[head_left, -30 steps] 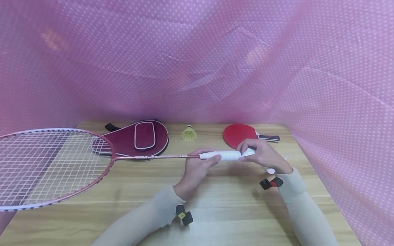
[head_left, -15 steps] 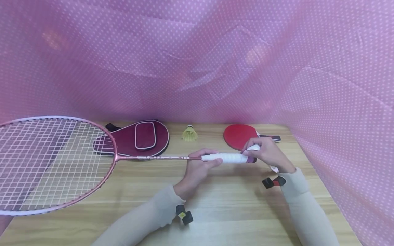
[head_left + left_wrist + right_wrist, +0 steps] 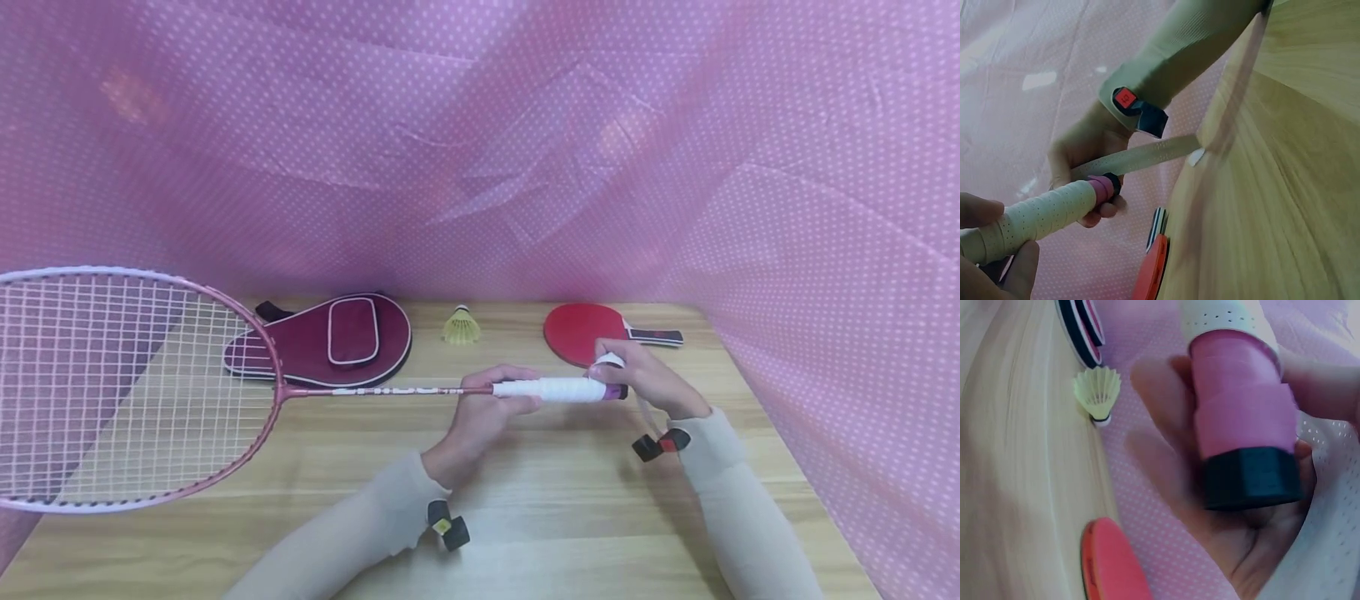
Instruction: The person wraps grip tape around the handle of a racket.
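A badminton racket (image 3: 279,390) is held level above the table, its strung head out to the left. My left hand (image 3: 483,417) grips it at the top of the handle, thumb along the white wrapping. White perforated grip tape (image 3: 570,389) winds round most of the handle (image 3: 1054,209). Beyond it show a pink band (image 3: 1244,419) and the black butt cap (image 3: 1254,478). My right hand (image 3: 648,379) pinches the loose strip of tape (image 3: 1147,156) beside the butt end, with fingers behind the handle. The strip hangs down toward the table past the right wrist.
A maroon paddle case (image 3: 315,342) lies at the back left, partly behind the racket head. A yellow shuttlecock (image 3: 461,325) stands at the back middle. A red table tennis paddle (image 3: 581,329) lies just behind my right hand. Pink dotted cloth (image 3: 480,167) surrounds the table (image 3: 525,517).
My right hand has shifted slightly round the butt end with the tape, uncovering the pink band and black cap. The racket head has risen and turned a little; my left hand keeps its hold.
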Motion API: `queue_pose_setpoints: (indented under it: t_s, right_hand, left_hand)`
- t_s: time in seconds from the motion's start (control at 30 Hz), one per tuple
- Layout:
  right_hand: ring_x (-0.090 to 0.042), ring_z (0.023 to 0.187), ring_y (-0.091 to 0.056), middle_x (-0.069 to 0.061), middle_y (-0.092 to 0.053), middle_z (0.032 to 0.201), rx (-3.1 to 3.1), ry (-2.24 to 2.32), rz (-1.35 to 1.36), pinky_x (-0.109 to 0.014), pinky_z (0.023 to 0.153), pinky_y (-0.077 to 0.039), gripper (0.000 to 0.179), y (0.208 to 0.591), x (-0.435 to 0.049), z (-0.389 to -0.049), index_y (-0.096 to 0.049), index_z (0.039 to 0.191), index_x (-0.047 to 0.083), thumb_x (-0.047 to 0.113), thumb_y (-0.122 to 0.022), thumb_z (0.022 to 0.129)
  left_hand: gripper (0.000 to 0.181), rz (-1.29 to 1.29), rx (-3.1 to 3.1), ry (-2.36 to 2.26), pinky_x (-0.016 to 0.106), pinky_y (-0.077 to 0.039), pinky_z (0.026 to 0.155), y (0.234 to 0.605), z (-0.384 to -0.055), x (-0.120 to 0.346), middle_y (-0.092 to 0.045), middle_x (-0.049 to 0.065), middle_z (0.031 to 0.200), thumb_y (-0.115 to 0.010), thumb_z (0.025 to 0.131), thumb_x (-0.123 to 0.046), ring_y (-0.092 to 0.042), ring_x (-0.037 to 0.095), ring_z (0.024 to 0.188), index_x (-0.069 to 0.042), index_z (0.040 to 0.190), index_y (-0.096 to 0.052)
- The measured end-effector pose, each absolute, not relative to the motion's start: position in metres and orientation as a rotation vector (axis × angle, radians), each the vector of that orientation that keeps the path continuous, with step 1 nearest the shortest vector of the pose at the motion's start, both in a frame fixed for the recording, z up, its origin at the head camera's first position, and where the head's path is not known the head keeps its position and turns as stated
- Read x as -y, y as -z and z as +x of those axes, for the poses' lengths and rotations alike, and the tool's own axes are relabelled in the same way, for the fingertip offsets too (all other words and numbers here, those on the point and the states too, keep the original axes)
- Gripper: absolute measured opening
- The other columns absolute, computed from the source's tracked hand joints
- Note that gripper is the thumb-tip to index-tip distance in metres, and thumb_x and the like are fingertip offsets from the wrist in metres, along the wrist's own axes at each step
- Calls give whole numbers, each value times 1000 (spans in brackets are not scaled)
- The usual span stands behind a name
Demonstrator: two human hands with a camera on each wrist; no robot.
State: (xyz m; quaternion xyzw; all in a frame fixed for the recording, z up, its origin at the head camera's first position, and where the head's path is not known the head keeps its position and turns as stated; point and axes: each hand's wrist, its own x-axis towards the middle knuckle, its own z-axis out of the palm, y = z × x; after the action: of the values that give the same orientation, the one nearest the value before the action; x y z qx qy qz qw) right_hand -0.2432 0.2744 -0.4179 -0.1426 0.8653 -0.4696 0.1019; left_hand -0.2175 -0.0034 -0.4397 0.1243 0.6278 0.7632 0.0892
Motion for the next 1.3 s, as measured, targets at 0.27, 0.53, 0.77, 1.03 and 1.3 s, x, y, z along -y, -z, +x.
queue_pose_setpoints:
  t_s: [0.27,0.53,0.77,1.03,1.3]
  right_hand:
    - [-18,69,-63,-2,-63,77,-2387,1505,-475,-28,63,-53,22,420,-274,-245,-48,93,5,20,-63,99]
    - [-31,79,-71,-10,-64,91,-2452,1559,-467,-34,69,-58,20,418,-271,-247,-47,94,6,16,-63,100]
    - [-18,96,-59,-10,-63,108,-2582,1551,-577,-27,82,-53,22,419,-267,-244,-56,103,6,5,-73,90]
    - [-20,104,-56,-6,-62,109,-2645,1473,-603,-29,90,-48,27,417,-269,-243,-61,93,10,4,-83,80]
    - [-20,105,-63,-4,-74,106,-2730,1328,-472,-33,93,-49,20,410,-277,-240,-71,85,18,10,-87,77]
  left_hand:
    - [35,400,-1866,-2314,24,-56,80,442,-217,3,-75,18,117,-78,75,8,-65,12,92,-2,109,-76]
    - [43,332,-1855,-2404,23,-59,85,443,-221,1,-71,18,125,-81,80,1,-67,24,107,-6,120,-69]
    - [34,208,-1733,-2405,31,-62,85,442,-224,2,-73,9,110,-83,83,-11,-72,13,92,-5,114,-71]
    - [33,205,-1822,-2334,27,-60,82,441,-223,4,-78,7,101,-85,81,-14,-71,12,88,-6,111,-76]
    - [28,248,-1898,-2302,24,-54,74,441,-223,4,-77,4,96,-86,79,-10,-66,13,85,-8,106,-77]
